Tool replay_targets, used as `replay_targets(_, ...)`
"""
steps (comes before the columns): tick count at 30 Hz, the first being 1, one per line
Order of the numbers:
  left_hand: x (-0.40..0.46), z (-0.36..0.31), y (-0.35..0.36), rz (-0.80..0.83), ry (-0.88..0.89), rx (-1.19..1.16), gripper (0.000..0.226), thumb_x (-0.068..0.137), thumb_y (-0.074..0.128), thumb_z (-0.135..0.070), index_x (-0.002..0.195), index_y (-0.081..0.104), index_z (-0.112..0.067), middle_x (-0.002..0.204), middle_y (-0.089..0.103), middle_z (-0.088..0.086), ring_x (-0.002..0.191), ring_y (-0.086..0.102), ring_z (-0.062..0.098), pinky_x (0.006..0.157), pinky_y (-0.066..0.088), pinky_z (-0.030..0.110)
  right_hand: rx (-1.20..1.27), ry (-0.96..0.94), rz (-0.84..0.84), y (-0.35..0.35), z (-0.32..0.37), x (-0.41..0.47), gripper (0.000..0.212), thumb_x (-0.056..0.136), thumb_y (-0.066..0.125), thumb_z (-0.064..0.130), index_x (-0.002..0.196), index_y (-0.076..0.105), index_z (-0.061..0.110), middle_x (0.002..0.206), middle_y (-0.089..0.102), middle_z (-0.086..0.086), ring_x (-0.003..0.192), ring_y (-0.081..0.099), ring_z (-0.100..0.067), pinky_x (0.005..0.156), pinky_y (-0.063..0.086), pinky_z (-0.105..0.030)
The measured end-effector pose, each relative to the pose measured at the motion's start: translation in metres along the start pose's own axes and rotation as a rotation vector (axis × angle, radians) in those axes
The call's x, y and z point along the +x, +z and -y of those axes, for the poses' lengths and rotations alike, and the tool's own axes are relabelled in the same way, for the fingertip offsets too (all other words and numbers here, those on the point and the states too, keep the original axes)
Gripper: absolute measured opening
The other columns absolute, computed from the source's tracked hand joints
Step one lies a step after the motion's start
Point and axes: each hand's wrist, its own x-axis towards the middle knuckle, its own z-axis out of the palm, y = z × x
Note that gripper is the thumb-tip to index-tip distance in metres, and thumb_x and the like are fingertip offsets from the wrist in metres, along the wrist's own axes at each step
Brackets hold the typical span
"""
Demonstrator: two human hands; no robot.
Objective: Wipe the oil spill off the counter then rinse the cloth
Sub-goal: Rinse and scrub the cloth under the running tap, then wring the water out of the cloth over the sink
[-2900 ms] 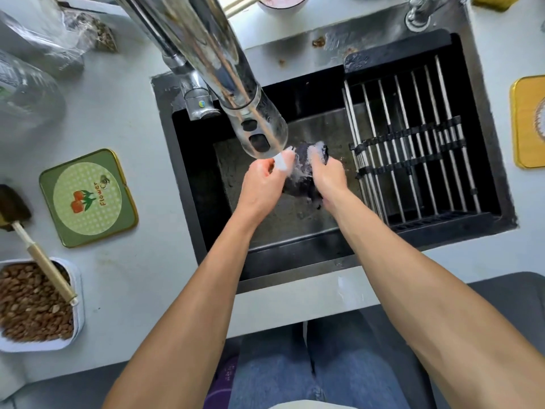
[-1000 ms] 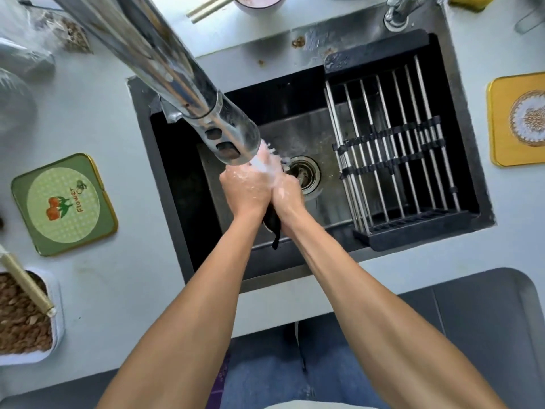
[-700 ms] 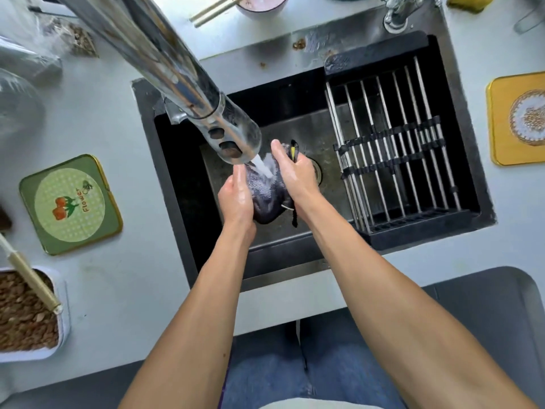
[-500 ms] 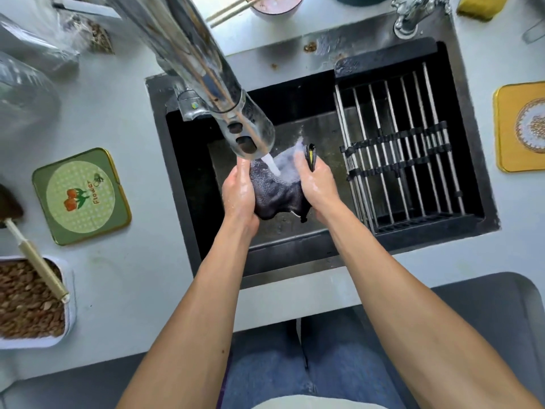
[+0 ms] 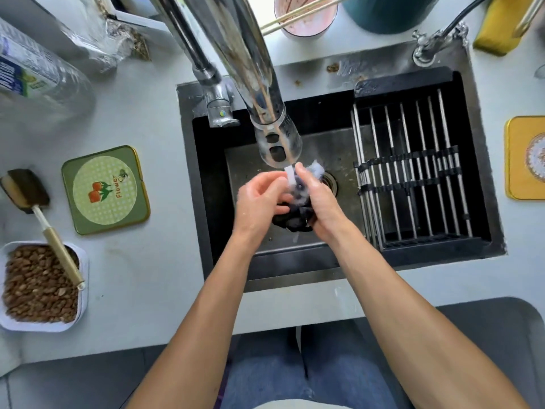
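Observation:
A dark, wet cloth (image 5: 296, 218) is bunched between both my hands over the black sink (image 5: 295, 264). My left hand (image 5: 259, 202) grips its left side with curled fingers. My right hand (image 5: 320, 202) grips the right side, thumb up near the stream. Water runs from the chrome faucet (image 5: 274, 137) onto the top of the cloth, splashing white there. Most of the cloth is hidden by my hands.
A metal drying rack (image 5: 413, 175) fills the sink's right half and the drain (image 5: 328, 181) lies behind my right hand. On the left counter (image 5: 141, 276) are a green coaster (image 5: 104, 188), a nut tray (image 5: 38, 286), a brush (image 5: 38, 214) and a plastic bottle (image 5: 38, 81). A yellow coaster (image 5: 525, 157) lies right.
The cloth, spread between my hands half a second ago, is now squeezed into a tighter bunch. Both hands have come closer together under the stream.

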Motion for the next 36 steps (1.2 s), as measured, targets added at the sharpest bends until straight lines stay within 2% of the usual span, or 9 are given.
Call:
replay_targets(4,0.015,-0.02,-0.039,-0.364,0.19,0.155,0.011,0.099,0.071,-0.018,0.108,0.074,-0.022,0.102,0.078,-0.001,0.092,0.076,0.018,0.088,0.066,0.045,0.035,0.013,-0.077,0.001,-0.001,-0.003,0.057,0.078,0.083,0.058,0.111,0.08,0.012,0.106,0.082,-0.011,0.1,0.079,-0.027,0.106,0.056,-0.049)
replay_targets(6,0.022,-0.033,-0.052,-0.479,0.345,0.314,0.019,0.096,0.074,-0.025,0.114,0.072,-0.022,0.103,0.076,-0.009,0.095,0.074,0.008,0.092,0.063,0.032,0.021,0.016,-0.071,-0.002,-0.001,-0.004,0.059,0.077,0.083,0.061,0.11,0.081,0.013,0.11,0.081,-0.01,0.108,0.077,-0.029,0.111,0.052,-0.05)
replay_targets(14,0.052,-0.064,-0.063,-0.381,0.781,0.796,0.011,0.095,0.072,-0.013,0.103,0.079,-0.008,0.103,0.079,0.011,0.099,0.071,0.033,0.087,0.044,0.024,0.069,0.036,-0.064,-0.005,0.005,-0.012,0.037,0.087,0.08,0.046,0.109,0.083,0.016,0.103,0.082,-0.007,0.097,0.079,-0.028,0.086,0.061,-0.036)
replay_targets(17,0.051,-0.066,-0.06,-0.394,0.762,0.745,0.014,0.096,0.069,-0.015,0.1,0.079,-0.006,0.1,0.079,0.012,0.091,0.068,0.031,0.081,0.04,0.024,0.075,0.038,-0.082,-0.005,0.008,-0.015,0.037,0.089,0.079,0.044,0.111,0.082,0.014,0.105,0.081,-0.01,0.098,0.079,-0.03,0.087,0.062,-0.038)
replay_targets(20,0.056,-0.082,-0.056,-0.46,0.714,0.649,0.019,0.091,0.068,-0.02,0.092,0.077,-0.003,0.086,0.073,0.006,0.074,0.048,0.006,0.069,0.032,0.013,0.087,0.037,-0.081,-0.006,0.009,-0.02,0.045,0.09,0.078,0.041,0.115,0.077,0.004,0.111,0.078,-0.02,0.103,0.076,-0.039,0.098,0.06,-0.042)
replay_targets(23,0.059,-0.091,-0.056,-0.44,0.712,0.623,0.018,0.089,0.07,-0.018,0.088,0.077,-0.001,0.082,0.059,-0.005,0.079,0.044,-0.004,0.063,0.03,-0.005,0.102,0.048,-0.077,-0.006,0.011,-0.024,0.034,0.087,0.081,0.042,0.105,0.075,0.014,0.089,0.075,-0.009,0.083,0.072,-0.024,0.082,0.061,-0.035)
replay_targets(30,0.036,-0.058,-0.038,-0.689,0.491,0.317,0.018,0.089,0.068,-0.026,0.104,0.065,-0.017,0.093,0.061,-0.004,0.082,0.055,0.012,0.08,0.05,0.024,0.101,0.003,-0.11,-0.003,0.014,-0.031,0.02,0.091,0.081,0.032,0.1,0.07,0.018,0.086,0.071,-0.007,0.078,0.07,-0.02,0.073,0.061,-0.033)
replay_targets(33,0.018,-0.024,-0.016,-0.335,0.277,0.196,0.018,0.091,0.074,-0.033,0.104,0.067,-0.023,0.093,0.07,-0.011,0.082,0.066,0.003,0.076,0.053,0.024,0.081,-0.001,-0.109,0.0,0.017,-0.036,0.021,0.099,0.072,0.036,0.102,0.07,0.015,0.091,0.073,-0.01,0.084,0.071,-0.022,0.079,0.061,-0.038)
replay_targets(36,0.005,0.003,0.004,0.208,0.005,0.143,0.054,0.086,0.076,-0.058,0.13,0.065,-0.028,0.123,0.074,-0.012,0.11,0.071,-0.004,0.093,0.052,0.017,0.092,-0.012,-0.055,0.006,0.021,-0.043,0.035,0.101,0.067,0.039,0.112,0.076,0.006,0.104,0.079,-0.014,0.097,0.077,-0.026,0.082,0.064,-0.039)
